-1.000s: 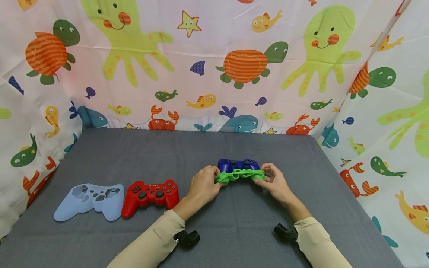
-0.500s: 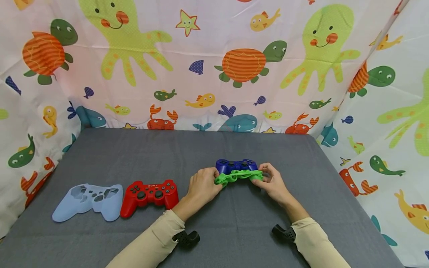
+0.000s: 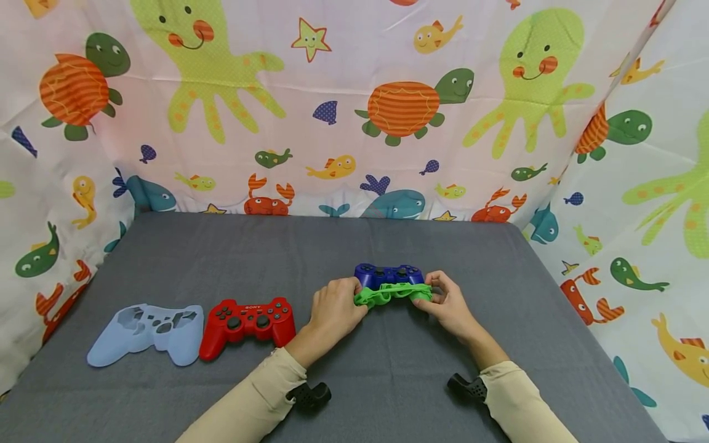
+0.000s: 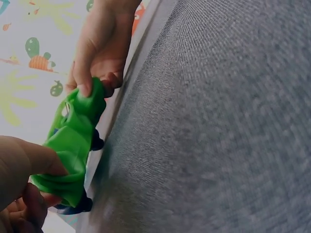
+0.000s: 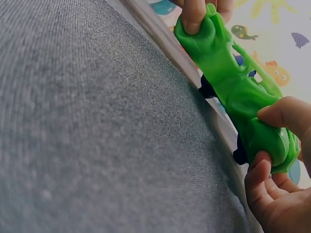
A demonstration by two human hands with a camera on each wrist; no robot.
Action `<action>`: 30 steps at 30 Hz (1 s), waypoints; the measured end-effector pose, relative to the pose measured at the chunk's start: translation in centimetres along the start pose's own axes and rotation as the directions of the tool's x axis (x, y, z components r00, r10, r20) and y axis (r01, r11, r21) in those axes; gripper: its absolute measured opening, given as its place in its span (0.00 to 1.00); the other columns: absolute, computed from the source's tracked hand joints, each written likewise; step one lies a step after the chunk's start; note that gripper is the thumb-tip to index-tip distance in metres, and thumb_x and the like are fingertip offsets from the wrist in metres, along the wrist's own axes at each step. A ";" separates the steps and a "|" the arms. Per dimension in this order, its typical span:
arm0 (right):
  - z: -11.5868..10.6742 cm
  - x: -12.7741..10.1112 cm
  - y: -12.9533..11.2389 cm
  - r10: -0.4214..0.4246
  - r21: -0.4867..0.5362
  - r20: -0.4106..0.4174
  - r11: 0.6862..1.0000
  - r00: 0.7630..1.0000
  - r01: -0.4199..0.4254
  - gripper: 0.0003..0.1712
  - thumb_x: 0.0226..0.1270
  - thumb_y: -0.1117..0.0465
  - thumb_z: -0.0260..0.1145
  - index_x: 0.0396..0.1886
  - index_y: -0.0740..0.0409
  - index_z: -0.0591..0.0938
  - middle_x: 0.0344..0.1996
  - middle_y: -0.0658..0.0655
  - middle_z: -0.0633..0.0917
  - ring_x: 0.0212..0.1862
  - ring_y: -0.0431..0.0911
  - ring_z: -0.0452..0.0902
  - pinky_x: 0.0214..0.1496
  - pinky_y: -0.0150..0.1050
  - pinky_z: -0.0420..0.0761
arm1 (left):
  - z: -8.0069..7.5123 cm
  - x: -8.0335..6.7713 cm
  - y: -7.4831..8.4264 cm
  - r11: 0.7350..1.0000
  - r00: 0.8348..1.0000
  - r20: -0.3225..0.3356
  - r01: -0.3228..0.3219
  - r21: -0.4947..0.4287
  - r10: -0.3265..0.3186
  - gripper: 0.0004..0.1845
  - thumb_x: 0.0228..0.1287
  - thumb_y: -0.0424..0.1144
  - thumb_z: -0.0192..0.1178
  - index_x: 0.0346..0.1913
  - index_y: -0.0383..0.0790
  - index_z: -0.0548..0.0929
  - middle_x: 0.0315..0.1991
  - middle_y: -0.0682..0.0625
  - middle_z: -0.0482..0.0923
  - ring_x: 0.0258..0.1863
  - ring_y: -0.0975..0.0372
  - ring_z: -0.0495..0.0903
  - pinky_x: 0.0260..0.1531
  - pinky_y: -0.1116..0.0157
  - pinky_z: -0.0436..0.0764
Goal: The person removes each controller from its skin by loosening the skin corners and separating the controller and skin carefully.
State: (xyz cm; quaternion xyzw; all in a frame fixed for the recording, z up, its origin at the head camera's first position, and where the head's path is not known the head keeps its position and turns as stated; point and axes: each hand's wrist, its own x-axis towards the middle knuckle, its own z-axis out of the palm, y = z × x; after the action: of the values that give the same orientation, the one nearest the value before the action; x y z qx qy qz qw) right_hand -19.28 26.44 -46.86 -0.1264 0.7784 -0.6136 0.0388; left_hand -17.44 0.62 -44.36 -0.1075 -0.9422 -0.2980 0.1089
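A blue game controller (image 3: 388, 275) lies at mid-table, its near part hidden under a bunched green silicone controller sleeve (image 3: 393, 293). My left hand (image 3: 335, 311) pinches the sleeve's left end between thumb and fingers. At the right end, my right hand (image 3: 450, 306) pinches it the same way. The left wrist view shows the sleeve (image 4: 73, 145) stretched and creased between both hands, with dark blue bits of the controller (image 4: 97, 141) sticking out along its side. In the right wrist view the thumb presses on the rounded green grip end of the sleeve (image 5: 267, 141).
To the left lies a red game controller (image 3: 249, 326), right beside a pale blue silicone sleeve (image 3: 155, 332) with cut-out holes. Grey cloth covers the table (image 3: 388, 394). A curtain (image 3: 343, 92) printed with sea animals hangs behind and along both sides.
Both hands stay on the green sleeve. Sleeve, blue controller and right hand have shifted slightly left in the head view. The red controller and pale blue sleeve lie as before.
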 end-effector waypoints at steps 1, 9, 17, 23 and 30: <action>0.0 0.0 0.0 0.000 0.000 -0.001 1.000 1.000 0.000 0.24 0.64 0.75 0.67 0.53 0.70 0.65 0.48 0.57 0.67 0.25 0.35 0.73 0.33 0.31 0.79 | 0.0 0.0 0.0 1.000 1.000 0.004 -0.007 0.003 0.007 0.26 0.49 0.35 0.73 0.19 0.49 0.60 0.19 0.57 0.47 0.17 0.65 0.49 0.18 0.67 0.49; -0.5 0.0 0.5 0.005 -0.003 -0.017 1.000 1.000 -0.005 0.24 0.64 0.75 0.67 0.53 0.69 0.65 0.48 0.57 0.67 0.25 0.35 0.73 0.33 0.30 0.79 | -0.5 -0.1 0.3 0.999 0.996 0.082 -0.046 0.000 0.046 0.12 0.53 0.38 0.73 0.28 0.49 0.77 0.17 0.58 0.62 0.15 0.66 0.62 0.15 0.67 0.60; -0.5 0.1 0.6 -0.012 -0.009 0.044 1.000 0.999 0.012 0.24 0.64 0.74 0.67 0.53 0.69 0.64 0.48 0.57 0.66 0.22 0.34 0.67 0.27 0.33 0.73 | -0.4 -0.1 0.7 0.996 0.975 0.217 -0.032 -0.078 0.049 0.15 0.55 0.47 0.75 0.45 0.50 0.86 0.30 0.58 0.78 0.22 0.68 0.73 0.20 0.68 0.71; -0.5 0.2 0.7 -0.019 -0.012 0.054 1.000 0.998 0.019 0.24 0.65 0.75 0.67 0.54 0.69 0.64 0.48 0.57 0.67 0.23 0.36 0.70 0.28 0.34 0.75 | -0.5 -0.1 0.4 0.990 0.964 0.255 -0.048 -0.133 0.081 0.18 0.53 0.49 0.77 0.47 0.52 0.85 0.37 0.54 0.77 0.29 0.65 0.72 0.25 0.67 0.70; -0.7 0.1 0.8 -0.040 0.020 0.070 0.999 0.997 0.039 0.25 0.64 0.76 0.66 0.54 0.73 0.63 0.49 0.57 0.69 0.32 0.36 0.82 0.36 0.31 0.82 | -0.8 0.3 0.0 0.943 0.950 0.281 -0.036 -0.331 0.135 0.17 0.59 0.46 0.74 0.49 0.52 0.83 0.40 0.52 0.75 0.25 0.65 0.70 0.24 0.68 0.68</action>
State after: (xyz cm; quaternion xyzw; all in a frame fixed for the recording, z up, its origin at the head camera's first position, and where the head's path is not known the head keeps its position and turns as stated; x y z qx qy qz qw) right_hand -19.67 27.22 -47.47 -0.1630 0.7682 -0.6167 0.0552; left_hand -17.65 0.23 -43.64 -0.2092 -0.8808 -0.4227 -0.0414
